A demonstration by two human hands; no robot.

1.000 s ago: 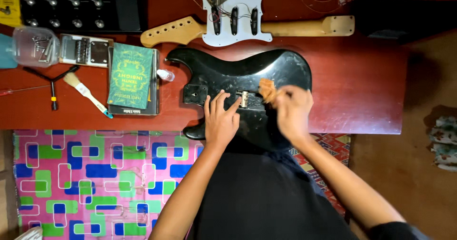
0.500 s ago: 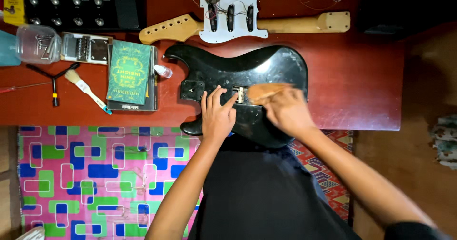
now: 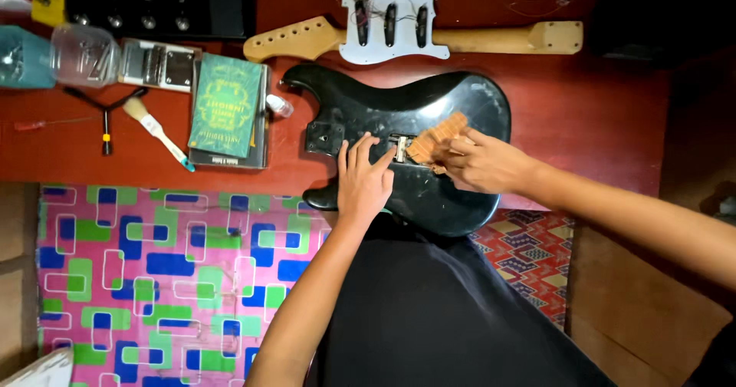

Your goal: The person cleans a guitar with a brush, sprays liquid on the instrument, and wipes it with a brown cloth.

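An orange cloth (image 3: 435,136) is gripped by the right hand (image 3: 483,162) on the black guitar body (image 3: 429,111) (left hand (image 3: 363,178) flat, released), a green book (image 3: 226,107) lying left.

This was a guitar repair bench, most likely a small home workshop. On the red wooden table (image 3: 613,111) lay a stripped black guitar body (image 3: 429,111), a loose guitar neck (image 3: 307,38) and a white pickguard (image 3: 395,23) with its wires trailing. Beside them sat a metal bridge plate (image 3: 157,65), a small brush (image 3: 157,130), a three-way wrench (image 3: 106,115) and a green book (image 3: 226,107). A bright patterned mat (image 3: 153,264) covered the floor below
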